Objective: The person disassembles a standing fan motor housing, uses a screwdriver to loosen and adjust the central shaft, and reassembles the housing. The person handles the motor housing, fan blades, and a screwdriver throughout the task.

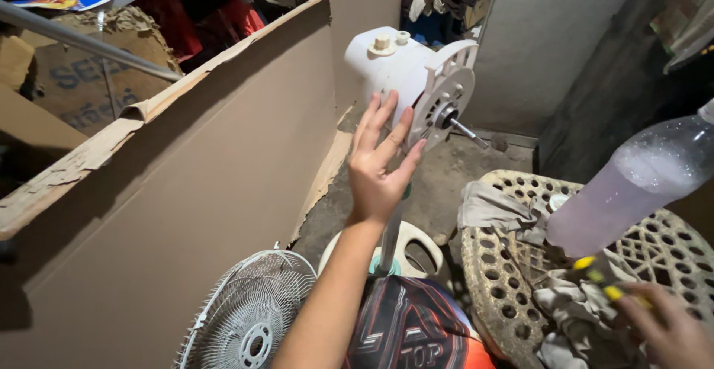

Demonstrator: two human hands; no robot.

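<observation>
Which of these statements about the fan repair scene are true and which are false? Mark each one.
1. The left hand rests open against the white fan motor housing. True.
2. The fan guard grille is mounted on the motor. False: it lies low down beside the cardboard sheet.
3. The right hand holds a yellow-handled tool. True.
4. The plastic bottle is empty. False: it holds pale liquid.
</observation>
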